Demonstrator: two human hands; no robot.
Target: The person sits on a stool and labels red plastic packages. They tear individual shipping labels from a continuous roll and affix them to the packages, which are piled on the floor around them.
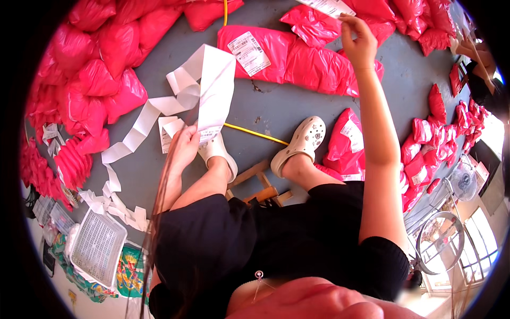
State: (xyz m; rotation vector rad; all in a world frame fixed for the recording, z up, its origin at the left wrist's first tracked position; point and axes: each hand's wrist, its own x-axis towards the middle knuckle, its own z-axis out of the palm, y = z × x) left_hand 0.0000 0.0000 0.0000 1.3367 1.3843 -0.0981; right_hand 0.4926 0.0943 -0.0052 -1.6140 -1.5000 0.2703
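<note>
1. Left hand (183, 146) has the lower end of the white label strip (217, 80) pinched between thumb and fingers, just beside the left shoe (220, 153)
2. Right hand (361, 45) is reached far out, thumb and index tips together at one corner of the loose label (324, 6); looks like a pinch, contact too small to confirm
3. Strip stands up from the left hand, bends over, trails in folds along the grey floor (260, 103) toward the white basket (98, 247)
4. Loose label sits over the upper pink bag (311, 26); can't tell if they touch
5. My read: paper is very light, limp, weak at the folds; grip edges, don't yank
6. Label back may be sticky, so corner hold only
7. Bag film looks soft, slick; better scooped from below than pinched
</note>
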